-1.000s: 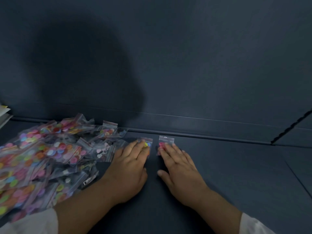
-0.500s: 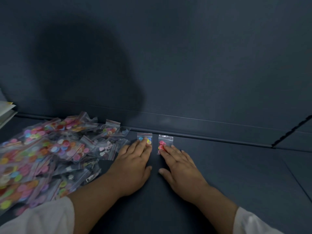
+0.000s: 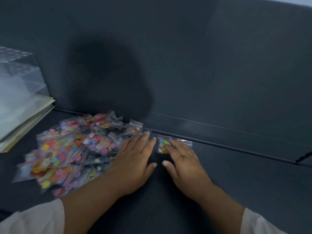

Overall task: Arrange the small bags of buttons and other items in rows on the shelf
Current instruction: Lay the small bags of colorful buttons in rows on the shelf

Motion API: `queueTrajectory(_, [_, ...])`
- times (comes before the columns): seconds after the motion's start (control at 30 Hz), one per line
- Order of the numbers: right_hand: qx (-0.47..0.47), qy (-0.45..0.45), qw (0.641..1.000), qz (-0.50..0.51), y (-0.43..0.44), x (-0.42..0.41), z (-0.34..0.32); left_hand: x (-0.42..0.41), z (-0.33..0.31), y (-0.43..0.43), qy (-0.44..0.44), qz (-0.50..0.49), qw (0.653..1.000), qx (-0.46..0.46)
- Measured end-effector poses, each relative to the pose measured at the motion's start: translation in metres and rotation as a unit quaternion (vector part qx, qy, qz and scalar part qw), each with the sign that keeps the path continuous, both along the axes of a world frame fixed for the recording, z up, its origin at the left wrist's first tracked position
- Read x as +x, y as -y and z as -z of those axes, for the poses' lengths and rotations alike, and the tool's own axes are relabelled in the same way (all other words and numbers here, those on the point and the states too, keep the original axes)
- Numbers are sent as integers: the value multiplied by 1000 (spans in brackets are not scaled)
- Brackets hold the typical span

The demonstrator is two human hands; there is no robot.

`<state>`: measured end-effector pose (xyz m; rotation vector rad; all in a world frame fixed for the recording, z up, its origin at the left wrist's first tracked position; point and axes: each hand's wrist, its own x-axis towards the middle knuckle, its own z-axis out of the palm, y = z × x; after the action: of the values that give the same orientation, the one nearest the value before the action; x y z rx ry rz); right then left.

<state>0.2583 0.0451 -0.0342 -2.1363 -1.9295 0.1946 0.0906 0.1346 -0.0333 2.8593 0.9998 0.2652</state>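
Observation:
A heap of small clear bags of coloured buttons (image 3: 72,149) lies on the left of the dark shelf (image 3: 253,183). Two single bags lie side by side by the shelf's back ledge: one with blue and yellow buttons (image 3: 162,144) and one further right (image 3: 185,142), mostly hidden. My right hand (image 3: 182,162) lies flat with straight fingers touching both of these. My left hand (image 3: 133,159) lies flat just left of them, its fingertips at the edge of the heap.
A stack of pale paper or card sheets (image 3: 22,122) with a clear plastic pack (image 3: 15,78) on top stands at the far left. The dark back wall (image 3: 202,65) rises behind a low ledge (image 3: 219,132). A slotted rail (image 3: 303,157) is at right.
The view has swung right and blurred. My left hand has come off the blue and yellow bag and moved toward the heap. My right hand now covers parts of both single bags.

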Motion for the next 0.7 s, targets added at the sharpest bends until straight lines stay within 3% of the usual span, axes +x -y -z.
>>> queueTrajectory(0.17, [3,3,998,-65,-33,-50,-7,-59,-11,-22,-26,-107,993,41])
queueTrajectory(0.37, [-6,-6,995,-100,-68,-98,-6,-126,-11,-49,-64,-196,978,12])
queueTrajectory(0.7, [-2,-26,997,-73,-117,-137,-9,-137,-1,-69,26,-115,993,-1])
